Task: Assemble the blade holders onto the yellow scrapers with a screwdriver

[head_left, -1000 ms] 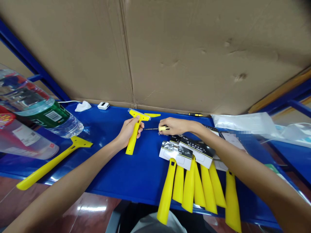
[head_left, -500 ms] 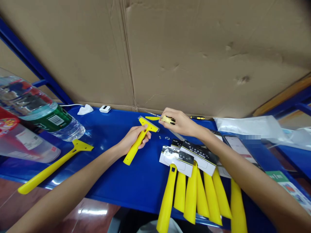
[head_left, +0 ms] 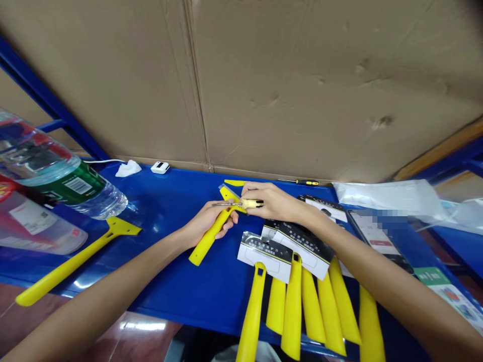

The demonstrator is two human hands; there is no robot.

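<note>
At the far left stands a translucent plastic cup with a red top [head_left: 45, 226]; its white label has print too small for reading. Beside it, a clear plastic bottle [head_left: 85, 188] bears a green label with a barcode. Near them lies a yellow plastic scraper with a long handle [head_left: 70, 264]. In the middle, the left hand [head_left: 206, 221] has its fingers wrapped around a short yellow scraper [head_left: 207, 247], held above the blue table [head_left: 169, 286]. The right hand's [head_left: 273, 201] fingers grasp a screwdriver with pale yellow handle [head_left: 249, 203], its shaft crossing the scraper; whether the tip touches, I cannot tell. Rightward, black-and-white cards [head_left: 266, 254] on yellow handles [head_left: 252, 311] show Chinese characters and "001".
</note>
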